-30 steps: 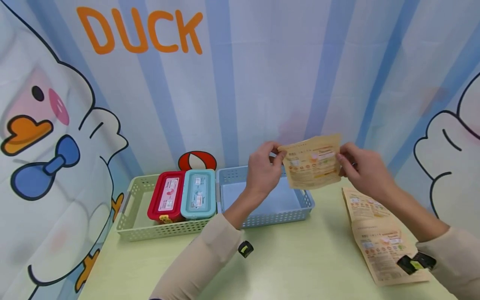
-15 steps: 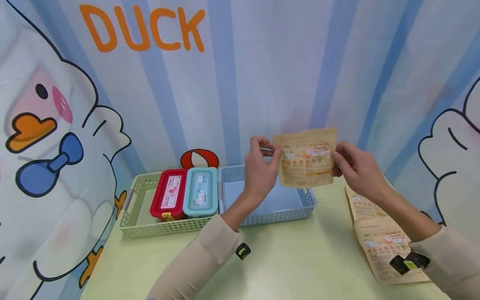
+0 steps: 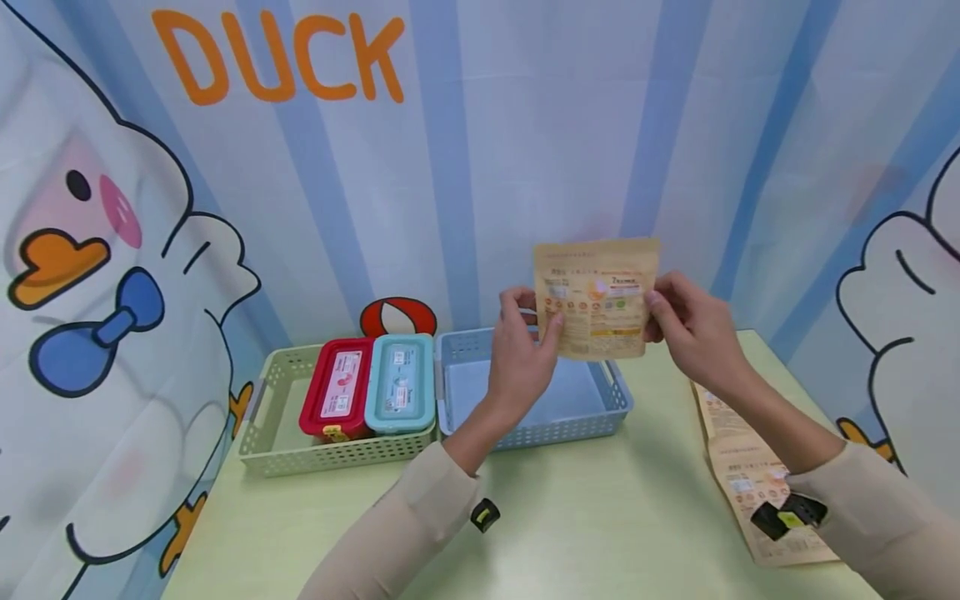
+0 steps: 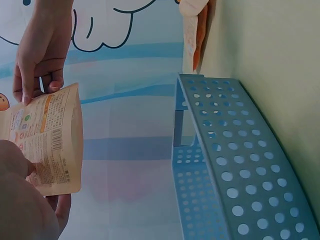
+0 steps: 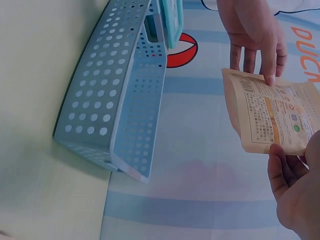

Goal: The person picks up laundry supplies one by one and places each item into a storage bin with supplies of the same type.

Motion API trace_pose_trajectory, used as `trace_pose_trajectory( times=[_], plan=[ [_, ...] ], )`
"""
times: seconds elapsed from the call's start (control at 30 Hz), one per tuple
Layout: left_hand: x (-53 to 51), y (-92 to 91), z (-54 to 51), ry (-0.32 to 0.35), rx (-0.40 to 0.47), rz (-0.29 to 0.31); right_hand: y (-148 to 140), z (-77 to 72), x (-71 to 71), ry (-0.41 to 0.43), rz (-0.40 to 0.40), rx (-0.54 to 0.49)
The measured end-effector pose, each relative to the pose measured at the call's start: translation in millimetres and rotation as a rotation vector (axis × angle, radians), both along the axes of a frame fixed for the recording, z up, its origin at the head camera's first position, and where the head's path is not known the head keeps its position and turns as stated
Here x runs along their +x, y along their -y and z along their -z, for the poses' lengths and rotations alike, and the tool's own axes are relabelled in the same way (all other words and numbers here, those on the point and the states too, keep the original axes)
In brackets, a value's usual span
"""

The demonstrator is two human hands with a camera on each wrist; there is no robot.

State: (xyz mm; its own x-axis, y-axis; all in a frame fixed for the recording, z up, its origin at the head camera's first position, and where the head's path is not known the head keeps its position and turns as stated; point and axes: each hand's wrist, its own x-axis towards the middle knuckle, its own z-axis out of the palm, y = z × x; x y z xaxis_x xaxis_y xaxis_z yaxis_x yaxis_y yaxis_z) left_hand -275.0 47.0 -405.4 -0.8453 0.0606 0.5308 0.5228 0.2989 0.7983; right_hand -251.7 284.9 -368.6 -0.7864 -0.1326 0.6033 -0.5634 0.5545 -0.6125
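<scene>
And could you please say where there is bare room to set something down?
Bare table lies in front of the blue basket, between the left sleeve and the pouches; that basket's visible floor is bare too, as is the green basket left of the red box. The pouches crowd the table's right, the teal box the green basket's right.

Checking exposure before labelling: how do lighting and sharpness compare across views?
Head: bright, soft shadows on the pale green table, tan printed pouch's smallest print unreadable; left wrist: dimmer, near left hand dark and soft; right wrist: also dim, bluish cast.
</scene>
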Motion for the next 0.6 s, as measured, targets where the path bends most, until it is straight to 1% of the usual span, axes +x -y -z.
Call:
trace_pose_trajectory(
  times=[0.13, 0.2, 0.4, 0.5, 0.6],
  plan=[
    [1.8, 3.3, -3.6, -0.031, -0.014, -0.041, 9, -1.7, -2.4, 0.019, 0.006, -0.056],
    [3.3, 5.3, -5.9, -0.037, -0.019, -0.056, 13, -1.5, -2.8, 0.015, 0.009, -0.068],
    [5.4, 10.6, -10.7, -0.054, -0.051, -0.091, 23, 1.7, -4.2, -0.048, 0.015, -0.027],
    [5.1, 12.8, -11.7, -0.061, -0.067, -0.105, 28, 3.5, -5.5, -0.05, 0.019, -0.026],
    [5.0, 15.4, -12.0, -0.061, -0.081, -0.121, 34, 5.0, -6.2, -0.029, 0.027, -0.026]
  ],
)
